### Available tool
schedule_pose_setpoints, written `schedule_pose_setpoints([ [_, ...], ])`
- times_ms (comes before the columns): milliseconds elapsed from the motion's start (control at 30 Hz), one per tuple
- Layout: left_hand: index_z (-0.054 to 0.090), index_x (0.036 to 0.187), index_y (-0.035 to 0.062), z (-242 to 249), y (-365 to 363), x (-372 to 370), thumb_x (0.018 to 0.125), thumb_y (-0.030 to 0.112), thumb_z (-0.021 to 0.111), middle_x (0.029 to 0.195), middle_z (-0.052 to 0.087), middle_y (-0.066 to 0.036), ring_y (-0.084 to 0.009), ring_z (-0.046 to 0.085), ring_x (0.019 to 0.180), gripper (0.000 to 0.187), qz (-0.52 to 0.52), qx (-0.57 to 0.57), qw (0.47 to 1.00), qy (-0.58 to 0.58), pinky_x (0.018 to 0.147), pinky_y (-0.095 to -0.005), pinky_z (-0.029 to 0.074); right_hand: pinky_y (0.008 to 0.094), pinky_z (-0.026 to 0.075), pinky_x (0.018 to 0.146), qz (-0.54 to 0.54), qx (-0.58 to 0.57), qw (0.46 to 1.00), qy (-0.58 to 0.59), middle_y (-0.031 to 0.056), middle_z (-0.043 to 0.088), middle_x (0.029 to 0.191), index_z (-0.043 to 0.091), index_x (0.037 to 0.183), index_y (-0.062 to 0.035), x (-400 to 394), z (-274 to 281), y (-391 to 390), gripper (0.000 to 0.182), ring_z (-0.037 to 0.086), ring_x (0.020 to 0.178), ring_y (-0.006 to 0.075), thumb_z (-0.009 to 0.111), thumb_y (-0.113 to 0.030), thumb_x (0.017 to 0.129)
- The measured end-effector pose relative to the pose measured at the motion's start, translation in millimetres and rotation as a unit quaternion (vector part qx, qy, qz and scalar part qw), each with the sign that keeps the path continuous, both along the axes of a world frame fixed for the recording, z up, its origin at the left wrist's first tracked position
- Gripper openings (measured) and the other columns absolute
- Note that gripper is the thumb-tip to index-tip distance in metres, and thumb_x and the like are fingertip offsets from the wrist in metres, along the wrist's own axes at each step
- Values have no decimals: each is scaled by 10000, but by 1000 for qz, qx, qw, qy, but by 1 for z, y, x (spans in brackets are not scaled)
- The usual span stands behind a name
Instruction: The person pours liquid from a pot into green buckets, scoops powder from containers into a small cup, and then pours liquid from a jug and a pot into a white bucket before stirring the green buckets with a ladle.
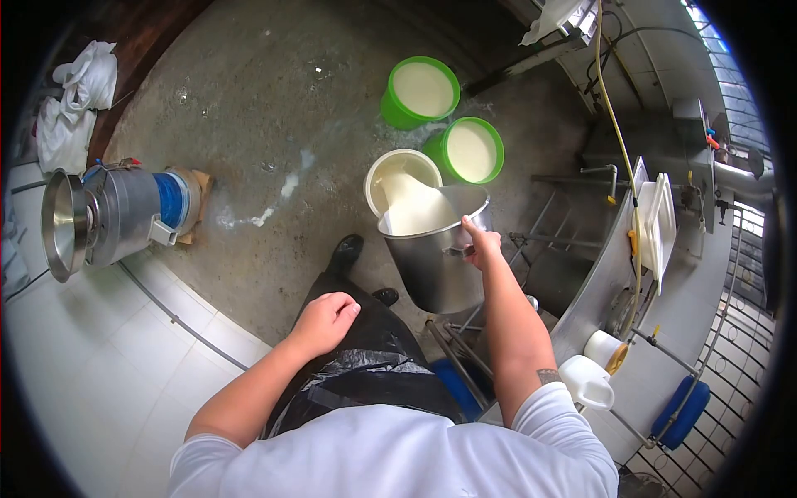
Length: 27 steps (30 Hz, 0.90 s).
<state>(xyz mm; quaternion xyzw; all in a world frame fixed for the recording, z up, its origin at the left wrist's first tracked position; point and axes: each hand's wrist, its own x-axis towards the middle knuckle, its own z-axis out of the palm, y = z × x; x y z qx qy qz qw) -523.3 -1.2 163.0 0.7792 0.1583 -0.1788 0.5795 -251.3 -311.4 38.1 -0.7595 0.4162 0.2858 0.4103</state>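
Observation:
My right hand (481, 243) grips the near side of a large steel pot (440, 270), which is tilted away from me. White, milky liquid (413, 203) streams over its lip into a cream-coloured bucket (374, 183) on the floor. Just beyond stand two green buckets, one farther off (398, 114) and one closer (440, 153), both holding similar white liquid. Over the black apron (361, 336) hangs my left hand (326, 322), its fingers curled together with nothing visible in them. The pot's underside and whatever bears it are partly hidden.
A steel machine with a round hopper (66, 226) stands on the white tiled ledge (124, 324) at left. On the right run a steel counter (610, 249), metal piping and a hanging hose (618, 124). A white jug (586, 383) stands near my right elbow. White splashes (264, 217) mark the floor.

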Motion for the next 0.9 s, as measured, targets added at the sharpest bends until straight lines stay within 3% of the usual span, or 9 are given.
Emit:
schedule_pose_setpoints([
  [67,687,970,7,0,3,0,972,229,634,886,687,-155,-299,660,828,228,6,8,1000,0,764,-391,524,446,474,475,22,-39,999,7,192,632,933,444,1263,109,7,3,7,904,562,611,213,939,-417,720],
  [100,686,970,7,3,4,1,970,232,635,888,688,-155,-303,660,830,230,7,3,1000,3,764,-393,523,467,505,498,24,-52,998,-4,236,626,1032,378,1333,105,10,2,10,985,613,678,253,934,-427,719],
  [200,686,973,6,1,6,2,968,234,640,883,686,-149,-292,658,819,232,11,-1,1000,-3,754,-386,521,537,525,582,43,-51,998,-1,236,552,1132,326,1378,41,20,2,18,1002,610,814,305,932,-428,731],
  [400,698,1035,10,13,5,4,970,223,665,896,694,-108,-197,643,761,225,16,-56,998,26,714,-328,528,551,601,618,106,-69,992,11,280,604,1226,320,1399,86,43,-3,39,1038,703,905,378,910,-445,730],
  [467,701,1057,14,18,4,5,970,222,673,908,699,-96,-172,639,750,227,28,-86,995,41,709,-311,532,530,619,633,110,-69,991,25,273,603,1239,332,1407,74,53,-7,47,1025,703,924,385,905,-446,735],
  [533,700,1099,23,23,4,6,970,220,684,940,707,-92,-158,650,763,236,-6,-113,993,17,724,-294,541,483,592,540,154,-89,984,28,219,649,1039,574,1229,78,63,-12,54,777,691,733,319,879,-474,775],
  [567,691,1114,14,26,4,7,968,213,690,944,703,-103,-152,655,777,246,-9,-117,993,5,724,-289,542,479,606,548,171,-79,982,26,205,665,1022,667,1116,73,66,-15,57,696,696,740,319,878,-492,769],
  [700,678,1122,-9,29,5,5,963,203,701,951,701,-115,-155,660,784,267,4,-131,991,5,724,-291,550,514,629,595,211,-70,975,25,211,654,1039,639,1161,85,83,-12,83,770,695,764,346,888,-516,748],
  [900,678,1114,0,26,13,-2,961,197,702,940,702,-102,-140,652,746,249,70,-122,990,30,704,-279,546,550,633,716,228,-65,968,81,263,588,1247,554,1317,103,113,-11,111,871,678,968,420,860,-515,785],
])
